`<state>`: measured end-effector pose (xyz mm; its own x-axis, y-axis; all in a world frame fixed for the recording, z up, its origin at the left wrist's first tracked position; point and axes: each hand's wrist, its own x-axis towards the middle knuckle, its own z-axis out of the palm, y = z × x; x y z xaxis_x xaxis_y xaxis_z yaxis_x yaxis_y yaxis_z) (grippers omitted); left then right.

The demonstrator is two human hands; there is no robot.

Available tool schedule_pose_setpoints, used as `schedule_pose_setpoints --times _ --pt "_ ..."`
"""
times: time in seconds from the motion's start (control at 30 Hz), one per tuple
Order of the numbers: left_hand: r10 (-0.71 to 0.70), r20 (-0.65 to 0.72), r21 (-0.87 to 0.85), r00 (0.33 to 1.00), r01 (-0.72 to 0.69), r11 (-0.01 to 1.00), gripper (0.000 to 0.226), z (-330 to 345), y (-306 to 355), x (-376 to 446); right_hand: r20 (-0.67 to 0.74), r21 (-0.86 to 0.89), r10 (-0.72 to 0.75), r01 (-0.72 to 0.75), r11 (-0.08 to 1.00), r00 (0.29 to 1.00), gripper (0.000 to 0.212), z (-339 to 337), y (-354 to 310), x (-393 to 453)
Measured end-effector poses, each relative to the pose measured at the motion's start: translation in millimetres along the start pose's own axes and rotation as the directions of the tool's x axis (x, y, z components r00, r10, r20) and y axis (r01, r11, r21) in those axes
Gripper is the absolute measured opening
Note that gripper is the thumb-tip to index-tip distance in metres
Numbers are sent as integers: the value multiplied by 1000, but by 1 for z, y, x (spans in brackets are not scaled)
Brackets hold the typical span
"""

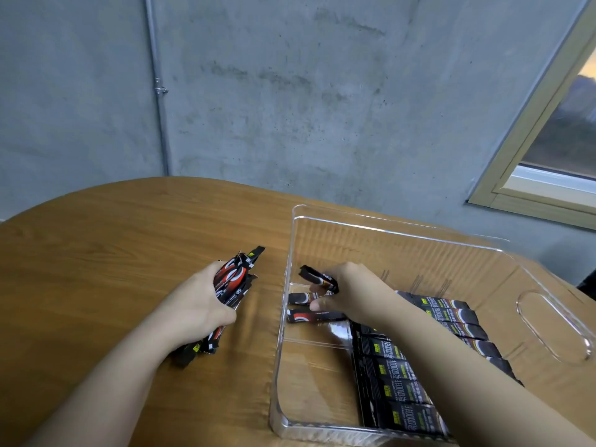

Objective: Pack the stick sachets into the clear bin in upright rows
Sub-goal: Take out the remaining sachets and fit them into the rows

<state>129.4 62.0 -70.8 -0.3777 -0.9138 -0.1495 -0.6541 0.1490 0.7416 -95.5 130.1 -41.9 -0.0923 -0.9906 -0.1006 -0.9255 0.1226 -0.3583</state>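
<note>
**Filling the Clear Bin, One Stick at a Time**

Closest to us was the near wall of the clear bin [322, 430], sitting on the wooden table [113, 237]. Inside it, on the right side, we saw rows of black sachets [393, 375] packed side by side. Our right arm crossed over them, so we could not see every one.

A bit farther in, two loose sachets [314, 316] lay flat by the bin's left wall. We think these were not in a neat row yet.

Our right hand [350, 290] was inside the bin. Its fingers pinched one sachet [317, 279] by its end, and the stick was tilted, not upright. It hung just above the two flat ones.

Outside the bin, to the left, our left hand [201, 304] was wrapped tight around a bundle of sachets [230, 287]. The sticks poked out at both ends of our fist.

To do this step well, we thought we should turn the pinched stick to match the packed rows, then press it snug against its neighbor. Leaving gaps could let the sticks tip over. We should keep the bundle held firm and close, so the next stick was easy to grab.

Behind the table was a gray wall [290, 91], with a window [564, 140] on the right.
</note>
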Motion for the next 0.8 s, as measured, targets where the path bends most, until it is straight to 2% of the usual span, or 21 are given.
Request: schedule_pose_setpoints --times 0.1,0.17,0.3,0.47,0.6,0.7,0.8 --pt "2 -8 -3 1000 -2 1000 46 0 -1 1 103 -196 -19 39 980 995 25 4 -1 5" --pt "5 -9 -9 1000 -5 1000 45 0 -2 2 159 -224 -14 49 973 987 24 11 -1 9" --pt "8 -12 3 1000 -8 1000 47 1 -1 2 130 -130 6 11 992 992 12 20 1 17" --pt "5 -5 4 1000 -5 1000 45 0 -2 2 60 -88 29 -23 996 998 20 24 1 26" --pt "6 0 -4 1000 -6 1000 49 0 -3 2 -14 -20 26 -26 999 1000 34 20 1 22" --pt "4 6 -10 1000 -4 1000 51 1 -2 3 62 46 37 -40 998 997 46 15 0 14" --pt "7 -2 -2 1000 -7 1000 47 0 -2 2 140 72 21 -31 997 990 41 13 -1 7"
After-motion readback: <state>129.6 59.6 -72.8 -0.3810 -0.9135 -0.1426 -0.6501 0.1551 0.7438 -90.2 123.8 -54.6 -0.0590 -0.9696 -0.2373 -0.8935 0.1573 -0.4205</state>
